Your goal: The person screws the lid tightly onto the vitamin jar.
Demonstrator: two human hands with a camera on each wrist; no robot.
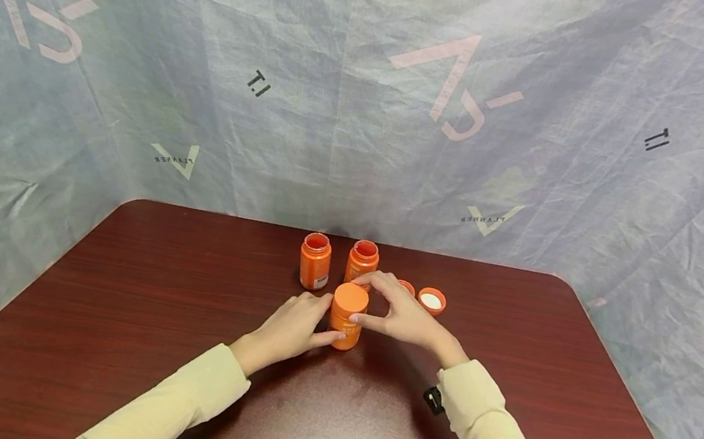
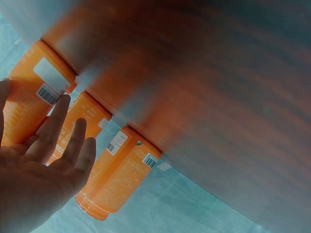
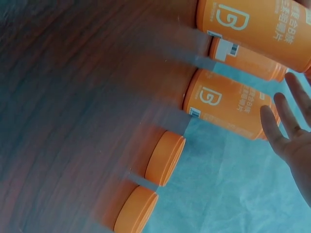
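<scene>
A capped orange pill bottle [image 1: 345, 332] stands upright on the table between both hands. My left hand [image 1: 291, 326] holds its body from the left, thumb across the front; the far fingers are partly hidden behind it. From the right, my right hand [image 1: 404, 315] grips around the orange lid [image 1: 351, 297], its thumb at the near edge and index finger at the back. In the left wrist view the bottle [image 2: 31, 97] shows a barcode label beside the fingers. The right wrist view has the printed bottle [image 3: 257, 29] at the upper right, and the outer fingers there are spread.
Two uncapped orange bottles, one at left [image 1: 315, 265] and one at right [image 1: 361, 260], stand just behind. Right of them lie two removed lids, one [image 1: 432, 300] with its white inside up, the other [image 1: 406, 287] partly behind the right hand. A grey cloth [image 1: 343, 97] hangs beyond the table [image 1: 178, 285].
</scene>
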